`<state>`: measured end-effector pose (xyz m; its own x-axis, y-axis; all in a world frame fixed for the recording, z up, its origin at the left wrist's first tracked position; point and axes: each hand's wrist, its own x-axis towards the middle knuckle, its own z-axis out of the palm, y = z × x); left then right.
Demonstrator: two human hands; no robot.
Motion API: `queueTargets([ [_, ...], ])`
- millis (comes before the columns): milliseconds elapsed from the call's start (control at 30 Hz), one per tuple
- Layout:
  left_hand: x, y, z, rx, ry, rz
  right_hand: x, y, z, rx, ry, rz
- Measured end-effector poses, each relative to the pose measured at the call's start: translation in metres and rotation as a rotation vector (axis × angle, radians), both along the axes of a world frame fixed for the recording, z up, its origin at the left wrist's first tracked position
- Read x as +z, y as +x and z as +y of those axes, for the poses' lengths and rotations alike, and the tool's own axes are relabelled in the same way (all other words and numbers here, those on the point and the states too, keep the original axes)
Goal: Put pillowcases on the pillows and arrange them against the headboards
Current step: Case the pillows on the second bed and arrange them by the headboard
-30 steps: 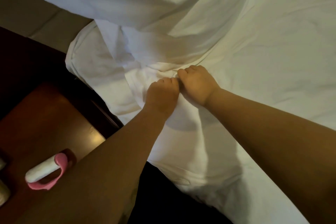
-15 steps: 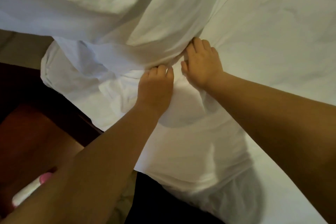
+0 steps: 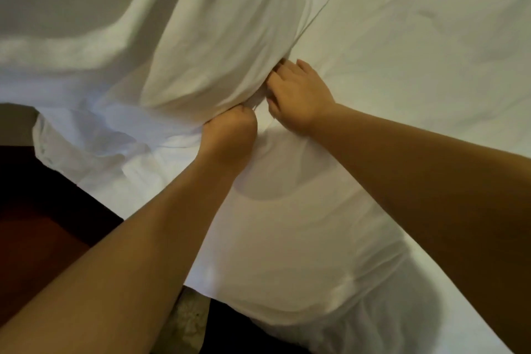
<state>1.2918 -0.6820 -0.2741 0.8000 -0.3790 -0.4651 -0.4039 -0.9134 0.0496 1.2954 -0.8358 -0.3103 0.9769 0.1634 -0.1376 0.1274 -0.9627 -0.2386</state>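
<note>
Bunching the white pillowcase (image 3: 207,66) at its open end, both hands were stretched out over the bed (image 3: 416,46). The left grip (image 3: 231,135) was balled into a fist with a wad of the cloth's lower edge clamped inside it. The right grip (image 3: 298,98), just beyond it and to the right, had its fingertips pushed under the same fold with the thumb below. It looked to be pinching the hem, though the tips themselves were hidden.

A second before, the two fists had sat knuckle to knuckle closer to the bed's near-left edge, and the cloth in front of them lay low and crumpled. Since then both had travelled farther in across the bed, the right one leading and the left trailing close behind. The cloth had swelled into a taut, rounded bulk rising on the far left of the hands. The dark wooden desk (image 3: 43,224) at the near left had slid mostly out of view, leaving only a corner.

That fullness suggested the pillow was inside and the case was being drawn along it rather than merely gathered. Whether the pillow was wholly covered could not be told, since the far end was out of sight. No headboard showed, so the arranging step appeared to be still ahead.
</note>
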Motion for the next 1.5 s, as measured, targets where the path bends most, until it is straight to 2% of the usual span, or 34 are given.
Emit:
queueTargets([
  [133,0.0,-0.01,0.021,-0.201,-0.149,-0.209,-0.001,0.004,-0.006,0.016,-0.028,-0.009],
  [200,-0.01,-0.007,0.029,-0.249,-0.209,-0.234,-0.003,0.01,-0.007,0.054,-0.088,-0.061],
  [333,-0.006,-0.006,0.031,-0.228,-0.321,-0.251,-0.002,0.029,-0.013,0.167,-0.187,-0.137],
  [400,-0.003,-0.006,0.033,-0.167,-0.391,-0.285,-0.001,0.032,-0.018,0.201,-0.123,-0.178],
  [500,0.0,-0.009,0.036,-0.097,-0.45,-0.31,0.003,0.025,-0.033,-0.004,0.019,-0.175],
  [567,0.0,-0.01,0.034,-0.102,-0.44,-0.315,0.004,0.024,-0.044,-0.229,-0.039,-0.165],
  [667,0.001,-0.011,0.027,-0.126,-0.344,-0.296,0.004,0.037,-0.055,-0.305,-0.185,-0.139],
  [767,-0.006,-0.011,0.021,-0.123,-0.233,-0.213,0.008,0.053,-0.062,-0.278,-0.266,-0.023],
  [833,-0.009,-0.011,0.016,-0.159,-0.19,-0.192,0.006,0.061,-0.066,-0.247,-0.309,-0.029],
  [933,-0.011,-0.014,0.007,-0.221,-0.147,-0.199,0.009,0.069,-0.066,-0.029,-0.404,-0.024],
  [1000,-0.01,-0.016,0.005,-0.216,-0.14,-0.218,0.007,0.067,-0.074,0.096,-0.399,-0.054],
  [1067,-0.009,-0.017,0.004,-0.183,-0.142,-0.226,0.011,0.064,-0.085,0.185,-0.366,-0.213],
  [1200,-0.012,-0.02,0.006,-0.183,-0.165,-0.241,0.013,0.063,-0.093,0.254,-0.323,-0.31],
  [1267,-0.015,-0.022,0.009,-0.183,-0.173,-0.284,0.028,0.059,-0.087,0.239,-0.369,-0.231],
  [1367,-0.014,-0.028,0.014,-0.149,-0.227,-0.31,0.045,0.045,-0.079,0.104,-0.452,0.112],
  [1433,-0.005,-0.037,0.021,-0.122,-0.215,-0.309,0.055,0.026,-0.06,0.099,-0.415,0.113],
  [1500,0.007,-0.052,0.037,-0.072,-0.187,-0.251,0.061,0.007,-0.032,0.163,-0.3,0.004],
])
